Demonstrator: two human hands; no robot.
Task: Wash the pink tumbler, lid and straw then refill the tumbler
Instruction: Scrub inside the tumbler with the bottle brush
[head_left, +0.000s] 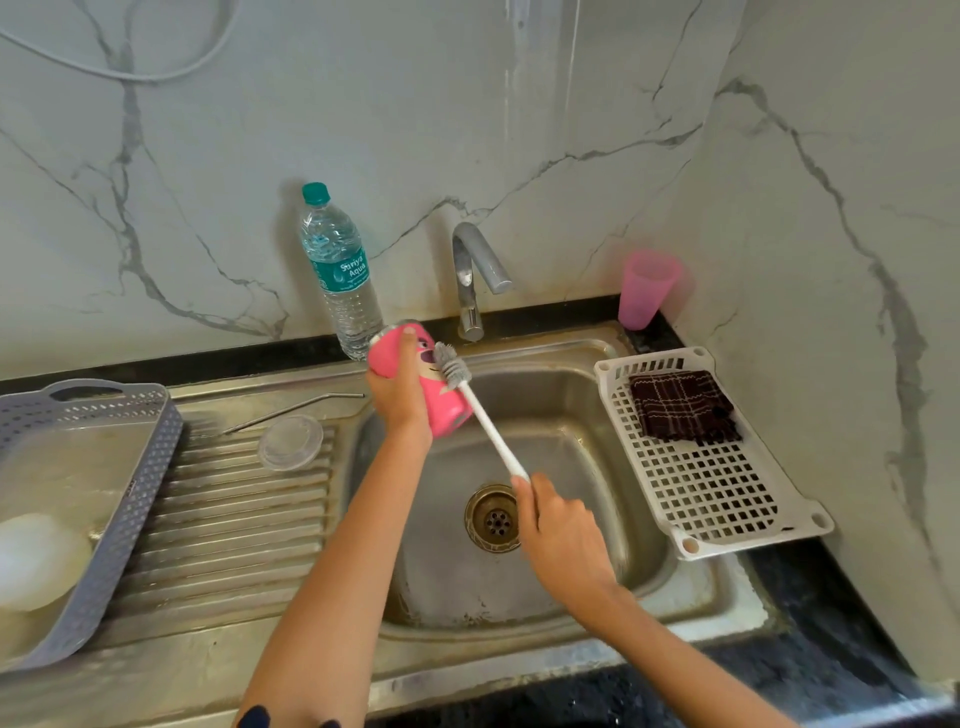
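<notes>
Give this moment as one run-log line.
left hand holds pink tumbler over sink | right hand holds bottle brush, bristles on tumbler side | lid, metal straw on drainboard

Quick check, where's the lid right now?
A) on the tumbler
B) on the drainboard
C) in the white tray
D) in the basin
B: the lid lies flat on the ribbed drainboard, just below the straw, off the tumbler that the left hand holds.
</notes>
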